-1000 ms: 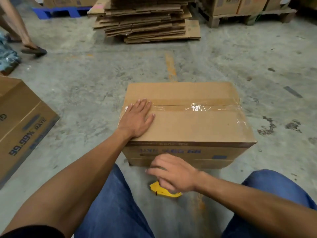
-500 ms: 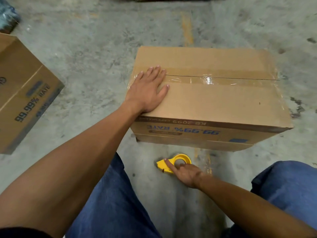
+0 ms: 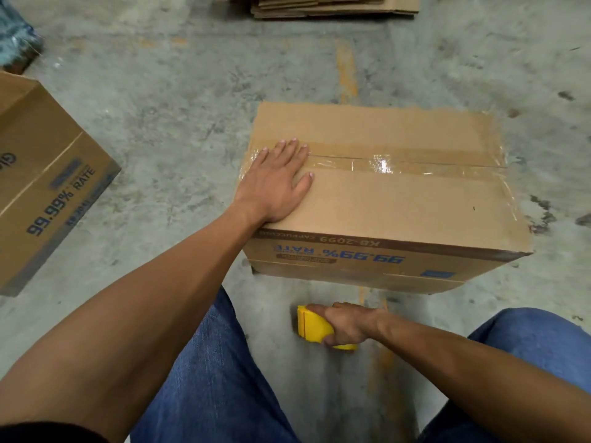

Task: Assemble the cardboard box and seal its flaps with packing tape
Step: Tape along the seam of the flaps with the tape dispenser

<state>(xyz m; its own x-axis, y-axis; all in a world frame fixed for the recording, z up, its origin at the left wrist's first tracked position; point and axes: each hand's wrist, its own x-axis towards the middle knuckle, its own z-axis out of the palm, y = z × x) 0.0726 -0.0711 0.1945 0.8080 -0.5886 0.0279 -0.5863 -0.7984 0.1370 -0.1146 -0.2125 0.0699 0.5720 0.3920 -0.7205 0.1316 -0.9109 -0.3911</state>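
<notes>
A closed brown cardboard box [image 3: 399, 199] stands on the concrete floor in front of me, printed upside down with "99.99% RATE". Clear packing tape [image 3: 383, 163] runs along its top centre seam and down both ends. My left hand [image 3: 275, 183] lies flat on the box's top left corner, fingers spread over the tape. Below the box, between my knees, my right hand [image 3: 347, 326] is closed around a yellow tape dispenser [image 3: 311, 324] just above the floor. The tape roll itself is hidden by my fingers.
Another cardboard box [image 3: 41, 183] of the same print sits at the left edge. A stack of flattened cardboard [image 3: 332, 6] lies at the top. A dark bundle [image 3: 16, 39] shows in the top-left corner. My blue-jeaned knees [image 3: 208, 372] flank the dispenser.
My right hand went from touching the yellow dispenser on the floor to gripping it fully. The view shifted so the box now sits further right. My left hand stayed flat on the box.
</notes>
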